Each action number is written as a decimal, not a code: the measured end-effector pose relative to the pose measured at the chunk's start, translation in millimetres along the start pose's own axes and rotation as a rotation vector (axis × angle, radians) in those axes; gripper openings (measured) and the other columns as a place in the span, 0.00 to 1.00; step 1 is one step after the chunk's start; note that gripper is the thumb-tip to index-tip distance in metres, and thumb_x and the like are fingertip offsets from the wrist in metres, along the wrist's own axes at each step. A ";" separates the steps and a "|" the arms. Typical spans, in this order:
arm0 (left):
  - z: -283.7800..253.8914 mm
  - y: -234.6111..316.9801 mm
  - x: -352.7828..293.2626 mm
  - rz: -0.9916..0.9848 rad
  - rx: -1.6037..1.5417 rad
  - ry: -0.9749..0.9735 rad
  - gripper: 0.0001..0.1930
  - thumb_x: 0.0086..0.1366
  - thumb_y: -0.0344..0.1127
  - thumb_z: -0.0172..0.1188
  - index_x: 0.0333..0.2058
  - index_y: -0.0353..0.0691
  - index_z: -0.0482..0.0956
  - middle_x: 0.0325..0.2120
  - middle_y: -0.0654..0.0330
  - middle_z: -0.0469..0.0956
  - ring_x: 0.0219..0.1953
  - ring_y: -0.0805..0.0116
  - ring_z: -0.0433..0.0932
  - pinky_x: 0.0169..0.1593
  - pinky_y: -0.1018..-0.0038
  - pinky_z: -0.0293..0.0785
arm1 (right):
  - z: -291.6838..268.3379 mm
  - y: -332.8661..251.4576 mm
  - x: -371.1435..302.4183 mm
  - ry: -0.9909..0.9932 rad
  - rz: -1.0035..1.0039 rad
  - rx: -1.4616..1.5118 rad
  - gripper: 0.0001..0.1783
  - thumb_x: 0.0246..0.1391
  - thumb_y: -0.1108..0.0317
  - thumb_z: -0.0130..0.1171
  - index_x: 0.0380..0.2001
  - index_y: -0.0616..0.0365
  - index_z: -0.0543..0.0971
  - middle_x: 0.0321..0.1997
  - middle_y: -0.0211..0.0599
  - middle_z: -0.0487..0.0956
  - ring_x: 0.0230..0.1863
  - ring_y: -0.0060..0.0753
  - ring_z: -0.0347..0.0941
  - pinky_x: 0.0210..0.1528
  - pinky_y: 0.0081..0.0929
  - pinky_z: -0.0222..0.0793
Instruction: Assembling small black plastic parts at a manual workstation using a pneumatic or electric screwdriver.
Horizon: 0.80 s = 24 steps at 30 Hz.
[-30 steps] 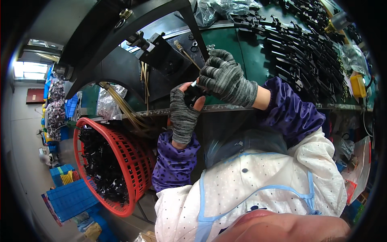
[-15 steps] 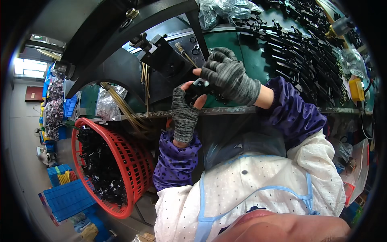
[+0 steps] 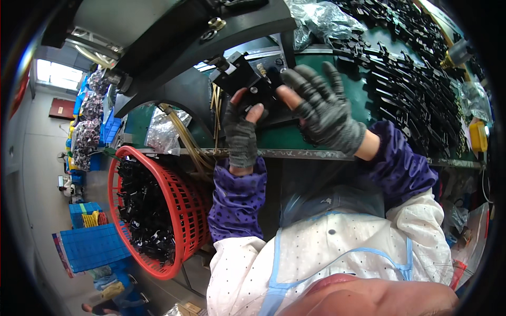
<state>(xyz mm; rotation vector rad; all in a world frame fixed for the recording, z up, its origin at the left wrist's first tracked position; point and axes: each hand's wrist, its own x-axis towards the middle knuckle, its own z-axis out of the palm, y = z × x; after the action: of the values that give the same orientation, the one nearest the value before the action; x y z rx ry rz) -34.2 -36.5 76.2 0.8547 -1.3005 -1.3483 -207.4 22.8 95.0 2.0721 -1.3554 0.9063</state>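
Observation:
My left hand, in a grey striped fingerless glove, grips a small black part between thumb and fingertips. It holds the part close against a black fixture block under the machine arm; whether the two touch I cannot tell. My right hand, in a matching glove, is just right of the part with its fingers spread and its thumb stretched toward it. I see nothing in that hand. A brush with a pale head lies beyond the part, its handle mostly hidden.
Rows of long black parts cover the bench's right side. A red basket full of black pieces stands at the left below the bench edge. The black machine arm spans overhead. Clear plastic bags lie at the back.
My left hand has carried the black part up to the fixture block. My right hand has moved away from the brush and its curled fingers have spread. The whole view has shifted slightly.

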 end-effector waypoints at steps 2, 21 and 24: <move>-17.3 -5.7 19.1 0.048 -0.124 0.040 0.23 0.50 0.25 0.61 0.46 0.37 0.67 0.35 0.64 0.72 0.36 0.78 0.70 0.40 0.84 0.68 | -4.9 4.6 -4.0 0.007 0.027 0.022 0.28 0.43 0.66 0.50 0.52 0.47 0.65 0.55 0.37 0.66 0.55 0.39 0.61 0.59 0.50 0.44; -32.5 -19.5 66.7 -0.029 -0.343 0.159 0.22 0.50 0.24 0.59 0.45 0.35 0.65 0.35 0.53 0.72 0.35 0.64 0.74 0.40 0.72 0.74 | 4.9 19.5 -31.7 -0.068 0.059 0.022 0.28 0.36 0.72 0.55 0.48 0.53 0.68 0.45 0.38 0.72 0.49 0.41 0.66 0.54 0.47 0.54; -32.1 -16.2 64.7 -0.019 -0.351 0.155 0.22 0.50 0.24 0.60 0.45 0.35 0.65 0.36 0.53 0.72 0.36 0.64 0.74 0.40 0.73 0.74 | 5.3 19.7 -30.9 -0.069 0.054 0.018 0.28 0.36 0.72 0.55 0.48 0.53 0.68 0.45 0.38 0.72 0.49 0.41 0.66 0.54 0.47 0.54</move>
<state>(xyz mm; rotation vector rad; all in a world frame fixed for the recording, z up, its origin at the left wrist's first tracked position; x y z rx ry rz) -20.6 -108.5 65.6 0.7118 -0.9030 -1.4411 -232.9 29.8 69.2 2.1072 -1.4503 0.8796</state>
